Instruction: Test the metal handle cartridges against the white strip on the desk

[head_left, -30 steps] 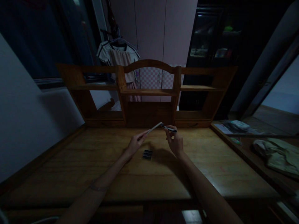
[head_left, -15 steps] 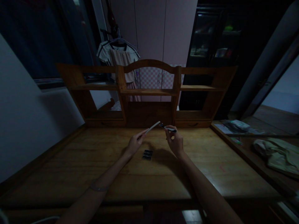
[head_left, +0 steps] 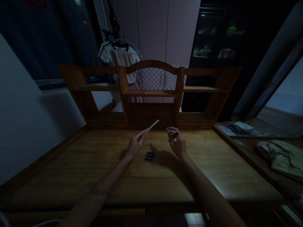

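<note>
My left hand (head_left: 135, 145) is closed round the lower end of a slim, pale, flat stick (head_left: 152, 125), which slants up to the right. Across a small gap, my right hand (head_left: 177, 144) pinches a small black and white razor-like tool (head_left: 172, 130) between thumb and fingers. Its dark, shiny head points left toward the stick without touching it. Both hands are raised over the wooden desk (head_left: 94, 167). Below and between them lies a small dark pack (head_left: 149, 156) with several black strips. The dim light hides its finer detail.
A wooden shelf unit (head_left: 151, 93) stands along the desk's back edge. To the right, a lower surface holds a pale cloth bag (head_left: 284, 157) and plastic packets (head_left: 241, 126). Clothes (head_left: 120, 56) hang behind the shelf at the left.
My left hand has drawn slightly left, taking the pale stick's tip away from the tool's head, so the gap is wider. My right hand has hardly moved.
</note>
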{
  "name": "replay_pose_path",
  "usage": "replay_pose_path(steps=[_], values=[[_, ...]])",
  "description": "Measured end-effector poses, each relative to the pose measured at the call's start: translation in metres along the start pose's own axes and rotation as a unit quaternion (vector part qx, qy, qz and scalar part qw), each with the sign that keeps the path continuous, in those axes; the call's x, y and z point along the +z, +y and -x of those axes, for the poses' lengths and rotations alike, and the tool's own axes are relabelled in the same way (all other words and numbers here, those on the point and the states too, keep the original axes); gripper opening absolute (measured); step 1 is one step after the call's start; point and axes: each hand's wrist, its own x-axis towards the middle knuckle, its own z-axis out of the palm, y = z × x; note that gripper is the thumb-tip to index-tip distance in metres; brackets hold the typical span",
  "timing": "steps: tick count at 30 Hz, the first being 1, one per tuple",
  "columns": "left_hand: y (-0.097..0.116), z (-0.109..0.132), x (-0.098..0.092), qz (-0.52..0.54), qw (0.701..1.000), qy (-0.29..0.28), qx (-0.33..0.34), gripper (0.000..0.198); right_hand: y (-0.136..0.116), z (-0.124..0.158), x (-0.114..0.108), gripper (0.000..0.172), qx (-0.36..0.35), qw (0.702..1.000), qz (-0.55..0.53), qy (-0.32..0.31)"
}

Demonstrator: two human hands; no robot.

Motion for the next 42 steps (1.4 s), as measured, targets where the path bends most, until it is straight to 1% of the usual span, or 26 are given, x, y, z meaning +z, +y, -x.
replay_pose_path(steps=[4,7,10,12,17,24,28,30,34,39,42], values=[[0.001,0.001,0.001,0.003,1.000,-0.026,0.006,0.040,-0.001,0.000,0.000,0.027,-0.003,1.000,0.005,0.003],[-0.005,0.000,0.003,0.000,0.999,-0.038,-0.007,0.039,-0.001,0.001,0.000,0.027,-0.011,1.000,0.009,0.011],[-0.009,-0.001,0.002,-0.002,0.999,-0.025,-0.028,0.040,0.000,0.001,0.000,0.027,-0.011,1.000,0.008,0.017],[-0.008,-0.002,0.001,0.007,0.999,-0.016,-0.028,0.041,0.000,0.001,0.000,0.027,-0.008,1.000,0.007,0.018],[-0.001,0.000,0.004,0.027,0.999,-0.042,-0.003,0.040,0.000,0.000,0.000,0.026,-0.006,1.000,0.005,0.017],[0.001,0.000,0.001,0.028,0.999,-0.016,-0.018,0.041,-0.002,-0.001,-0.001,0.029,-0.010,1.000,-0.009,0.019],[0.006,0.001,0.002,0.039,0.998,-0.036,-0.014,0.041,-0.003,-0.001,0.000,0.028,-0.022,1.000,-0.007,0.020],[0.005,0.001,0.003,0.037,0.998,-0.043,-0.013,0.041,-0.004,-0.001,-0.001,0.027,-0.024,1.000,-0.006,0.016],[0.002,0.001,0.004,0.036,0.999,-0.036,-0.011,0.040,-0.005,-0.002,-0.001,0.026,-0.022,1.000,-0.011,0.011],[0.000,0.001,0.003,0.037,0.998,-0.042,-0.001,0.040,-0.005,-0.001,-0.001,0.026,-0.019,1.000,-0.006,0.007],[0.000,0.000,0.003,0.030,0.999,-0.035,-0.007,0.039,-0.005,-0.001,-0.001,0.026,-0.018,1.000,-0.003,0.003]])
